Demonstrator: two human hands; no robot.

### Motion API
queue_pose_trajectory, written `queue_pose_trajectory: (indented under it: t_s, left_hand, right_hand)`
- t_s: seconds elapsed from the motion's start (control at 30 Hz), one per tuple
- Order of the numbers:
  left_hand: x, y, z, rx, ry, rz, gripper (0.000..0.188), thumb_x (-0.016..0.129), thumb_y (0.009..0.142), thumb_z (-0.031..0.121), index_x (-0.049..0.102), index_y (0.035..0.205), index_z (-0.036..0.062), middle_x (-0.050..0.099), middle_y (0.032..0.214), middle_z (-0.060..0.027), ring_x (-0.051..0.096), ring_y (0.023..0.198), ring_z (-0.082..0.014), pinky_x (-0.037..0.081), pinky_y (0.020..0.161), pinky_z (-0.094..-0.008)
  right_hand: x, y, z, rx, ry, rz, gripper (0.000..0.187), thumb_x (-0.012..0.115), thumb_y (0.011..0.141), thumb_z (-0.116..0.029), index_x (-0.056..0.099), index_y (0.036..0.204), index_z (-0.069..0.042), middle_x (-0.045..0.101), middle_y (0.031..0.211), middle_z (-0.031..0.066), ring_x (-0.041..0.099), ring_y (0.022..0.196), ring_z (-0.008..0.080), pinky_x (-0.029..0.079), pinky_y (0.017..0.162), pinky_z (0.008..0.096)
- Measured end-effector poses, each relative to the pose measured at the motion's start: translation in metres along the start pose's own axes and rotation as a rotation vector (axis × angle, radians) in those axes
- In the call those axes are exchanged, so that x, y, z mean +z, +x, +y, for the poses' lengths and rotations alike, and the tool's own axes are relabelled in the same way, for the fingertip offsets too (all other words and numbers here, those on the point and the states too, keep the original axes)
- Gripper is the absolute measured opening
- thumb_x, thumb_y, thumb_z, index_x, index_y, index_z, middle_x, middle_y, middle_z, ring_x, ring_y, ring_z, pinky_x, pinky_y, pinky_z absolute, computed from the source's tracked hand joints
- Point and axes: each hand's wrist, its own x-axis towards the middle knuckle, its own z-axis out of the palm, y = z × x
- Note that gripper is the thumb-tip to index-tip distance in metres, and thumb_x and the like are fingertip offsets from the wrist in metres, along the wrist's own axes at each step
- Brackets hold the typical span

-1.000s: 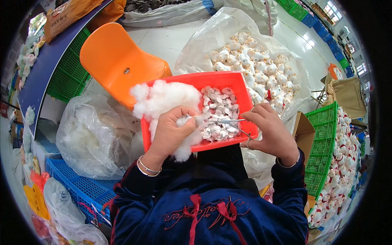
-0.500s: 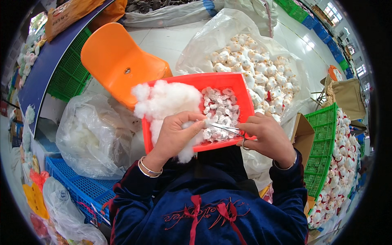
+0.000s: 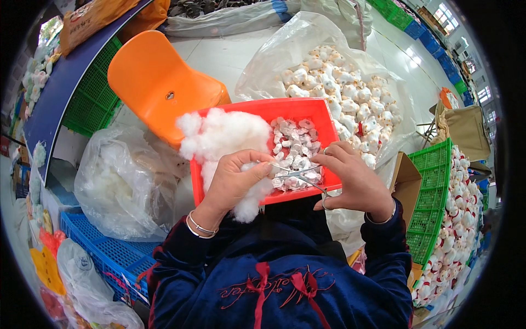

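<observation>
Scissors (image 3: 299, 174): blades spread wider than half a second ago, above red tray (image 3: 290, 107); held in right hand (image 3: 350, 176), thumb and fingers apart. Left hand (image 3: 234, 178): fingertips together beside white stuffing (image 3: 235, 131); contents, cannot tell.

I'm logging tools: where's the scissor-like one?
In the head view, right of centre, the scissor-like tool is in the right hand, over the red tray.

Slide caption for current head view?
Left hand over white stuffing, right hand holding open scissors, above a red tray.
</observation>
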Motion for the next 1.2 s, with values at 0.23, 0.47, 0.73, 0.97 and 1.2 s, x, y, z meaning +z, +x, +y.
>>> queue_pose_trajectory:
  t_s: [0.23, 0.47, 0.73, 0.97, 1.2]
  left_hand:
    - [0.001, -0.001, 0.006, -0.026, -0.007, 0.018, 0.017, 0.070, 0.100, 0.011, 0.076, 0.112, -0.0006, 0.076, 0.098, -0.0053, 0.068, 0.088, -0.0082, 0.056, 0.079, -0.0239]
    - [0.007, 0.002, -0.003, 0.188, 0.243, 0.070, 0.018, 0.070, 0.101, 0.011, 0.076, 0.111, -0.0020, 0.077, 0.098, -0.0050, 0.067, 0.087, -0.0078, 0.053, 0.078, -0.0234]
    - [0.022, 0.008, -0.006, 0.687, 0.651, 0.345, 0.016, 0.071, 0.096, 0.002, 0.074, 0.111, -0.0024, 0.075, 0.098, -0.0142, 0.072, 0.088, -0.0206, 0.056, 0.077, -0.0294]
    - [0.033, 0.016, -0.026, 0.769, 0.508, 0.452, 0.021, 0.072, 0.095, 0.002, 0.072, 0.116, -0.0028, 0.076, 0.103, -0.0162, 0.074, 0.091, -0.0239, 0.058, 0.078, -0.0325]
    - [0.025, 0.011, 0.005, 0.271, 0.235, 0.248, 0.023, 0.070, 0.099, 0.010, 0.073, 0.115, -0.0059, 0.076, 0.105, -0.0064, 0.067, 0.095, -0.0090, 0.054, 0.084, -0.0263]
  right_hand:
    - [-0.001, -0.005, -0.001, 0.101, -0.087, -0.035, 0.051, 0.089, 0.072, -0.031, 0.074, 0.116, -0.009, 0.068, 0.104, 0.0077, 0.062, 0.108, 0.0294, 0.047, 0.089, 0.0429]
    - [0.001, 0.001, -0.006, 0.038, -0.038, -0.049, 0.032, 0.084, 0.080, -0.028, 0.075, 0.102, -0.006, 0.068, 0.081, 0.0140, 0.068, 0.080, 0.0340, 0.050, 0.070, 0.0434]
    - [0.074, -0.003, -0.038, 0.335, 1.052, -0.145, 0.026, 0.075, 0.099, -0.026, 0.070, 0.098, 0.000, 0.064, 0.079, 0.0001, 0.056, 0.076, 0.0073, 0.048, 0.067, 0.0288]
    - [0.100, 0.005, -0.054, 0.350, 1.095, 0.077, 0.024, 0.077, 0.096, -0.023, 0.069, 0.099, 0.000, 0.062, 0.074, 0.0022, 0.057, 0.070, 0.0098, 0.047, 0.064, 0.0276]
    - [0.089, 0.005, -0.028, 0.242, 0.198, 0.401, 0.030, 0.086, 0.077, -0.022, 0.073, 0.098, -0.006, 0.067, 0.076, 0.0074, 0.065, 0.075, 0.0280, 0.049, 0.068, 0.0413]
